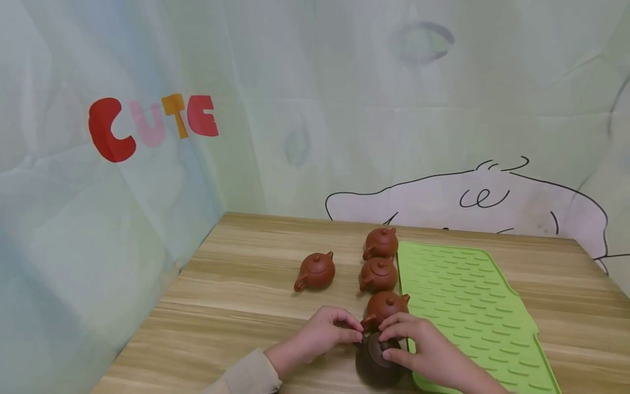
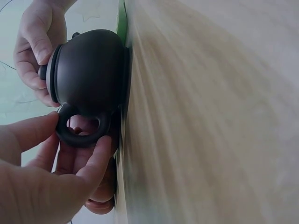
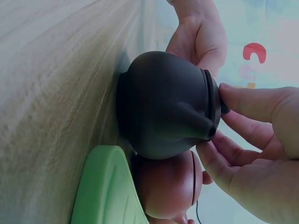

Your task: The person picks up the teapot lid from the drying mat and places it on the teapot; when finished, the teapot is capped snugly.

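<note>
A dark brown teapot point(image 1: 376, 373) stands upright on the table at the near end of a row of teapots. My left hand point(image 1: 322, 334) pinches its loop handle point(image 2: 77, 140) between thumb and fingers. On the lid, my right hand point(image 1: 423, 345) holds the knob point(image 2: 42, 72), with thumb and fingers on either side. The spout point(image 3: 194, 122) shows in the right wrist view, below the lid's rim. Just beyond stands a reddish-brown teapot point(image 1: 387, 307), close to the fingertips of both hands.
Farther along the row are a second reddish-brown teapot point(image 1: 380, 275) and a third point(image 1: 383, 242). Another reddish-brown teapot point(image 1: 317, 272) stands apart to the left. A green ridged mat point(image 1: 462, 306) lies right of the row on the wooden table point(image 1: 221, 284). Printed cloth walls point(image 1: 275, 109) rise behind.
</note>
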Action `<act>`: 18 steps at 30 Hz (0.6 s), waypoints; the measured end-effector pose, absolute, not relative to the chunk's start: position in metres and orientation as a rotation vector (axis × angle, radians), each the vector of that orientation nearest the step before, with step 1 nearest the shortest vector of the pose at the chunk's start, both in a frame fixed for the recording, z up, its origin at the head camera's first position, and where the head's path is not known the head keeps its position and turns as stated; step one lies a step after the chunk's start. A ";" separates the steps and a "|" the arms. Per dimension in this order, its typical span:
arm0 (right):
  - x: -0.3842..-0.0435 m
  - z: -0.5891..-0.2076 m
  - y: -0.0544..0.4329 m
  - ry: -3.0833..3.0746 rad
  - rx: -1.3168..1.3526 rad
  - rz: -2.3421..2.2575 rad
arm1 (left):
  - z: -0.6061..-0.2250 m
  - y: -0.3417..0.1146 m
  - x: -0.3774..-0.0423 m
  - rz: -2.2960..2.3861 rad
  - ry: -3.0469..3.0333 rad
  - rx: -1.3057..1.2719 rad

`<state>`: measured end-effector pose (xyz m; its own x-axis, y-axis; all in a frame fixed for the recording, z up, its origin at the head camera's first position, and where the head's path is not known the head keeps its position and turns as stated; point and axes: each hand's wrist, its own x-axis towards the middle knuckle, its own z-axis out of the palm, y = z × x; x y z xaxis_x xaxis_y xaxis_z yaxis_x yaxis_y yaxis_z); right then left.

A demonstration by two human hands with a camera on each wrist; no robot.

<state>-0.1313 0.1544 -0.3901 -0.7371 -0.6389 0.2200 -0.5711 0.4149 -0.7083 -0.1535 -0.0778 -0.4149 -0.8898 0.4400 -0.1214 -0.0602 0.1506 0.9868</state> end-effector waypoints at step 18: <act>-0.131 -0.388 0.152 2.571 -1.059 -1.218 | -0.413 -0.078 -0.154 1.785 2.057 0.373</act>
